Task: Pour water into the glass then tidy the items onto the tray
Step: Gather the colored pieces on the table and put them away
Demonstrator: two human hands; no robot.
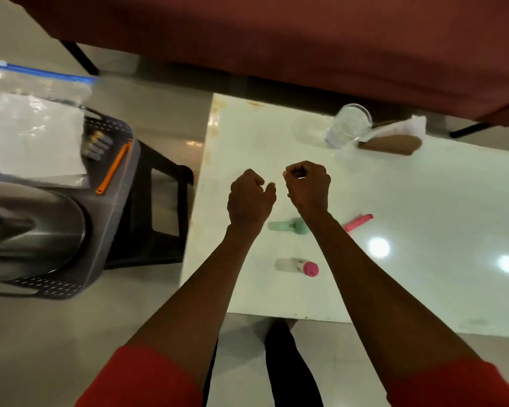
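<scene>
You are hovering your left hand (249, 198) and right hand (307, 185) over the white table (423, 201), fingers curling on nothing. The clear drinking glass (348, 126) is standing beyond, up-right, nearer your right hand.

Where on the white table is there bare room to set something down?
Bare: the right side of the table, beyond the pink marker, and the far-left corner short of the glass. Crowded: around the green item and pink-capped bottle below both hands.
</scene>
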